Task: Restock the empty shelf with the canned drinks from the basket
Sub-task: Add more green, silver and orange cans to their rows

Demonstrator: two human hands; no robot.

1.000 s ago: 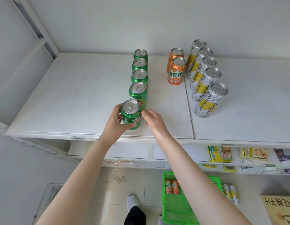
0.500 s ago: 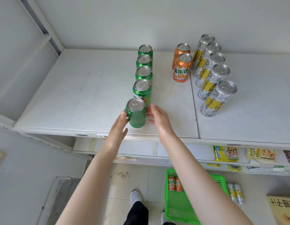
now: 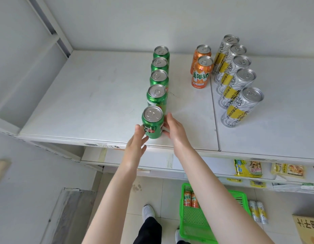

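Note:
Several green cans stand in a row on the white shelf (image 3: 93, 103); the front green can (image 3: 152, 123) is near the shelf's front edge. My left hand (image 3: 136, 147) has straight fingers touching its left side. My right hand (image 3: 173, 128) rests with straight fingers against its right side. Two orange cans (image 3: 201, 73) stand to the right, then a row of several silver and yellow cans (image 3: 240, 106). On the floor below sits the green basket (image 3: 193, 224) with two orange cans (image 3: 190, 199) inside.
Two silver and yellow cans (image 3: 258, 211) lie on the floor right of the basket. A lower shelf holds yellow snack packets (image 3: 247, 169). A cardboard box (image 3: 305, 228) is at bottom right. My shoe (image 3: 148, 211) stands beside the basket.
My left hand has let go of the front green can, its fingers now straight beside it. My right hand shifted along the can's right side. The camera tilted slightly.

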